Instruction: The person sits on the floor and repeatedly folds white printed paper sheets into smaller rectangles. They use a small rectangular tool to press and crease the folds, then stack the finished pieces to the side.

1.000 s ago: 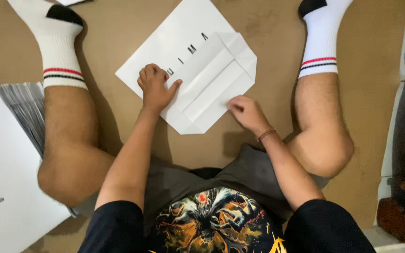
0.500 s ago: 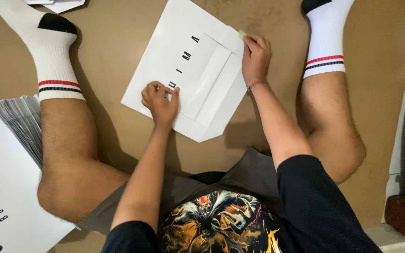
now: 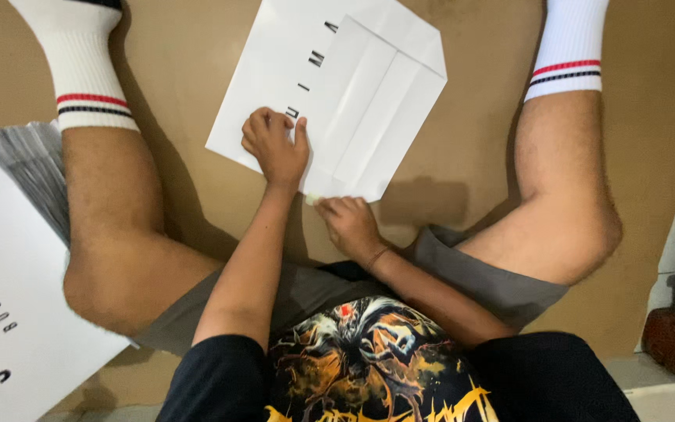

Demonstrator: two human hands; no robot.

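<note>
1 white folded paper sheet (image 3: 353,94) lay flat on the brown floor (image 3: 181,180) between the person's spread legs, its folded panels stacked toward the right edge and black letters running along its left half. The left hand (image 3: 276,147) pressed down on the sheet's near left part, fingers curled together into a loose fist with the thumb laid alongside. The right hand (image 3: 349,223) sat at the sheet's near corner, fingertips bunched at the paper's edge; whether they pinched the corner or only touched it could not be told.

Compared with half a second earlier, the right hand had come off the sheet's far right corner and dropped back to the near corner, while the left hand had stayed on the lettered side. The sheet itself lay at much the same angle.

2 white socks (image 3: 80,70) with red and black bands covered the lower legs, both cut off by the top edge. At the left, a stack of grey-edged sheets (image 3: 29,172) sat partly under the left leg, and a large white printed sheet (image 3: 17,312) ran out of view.
</note>
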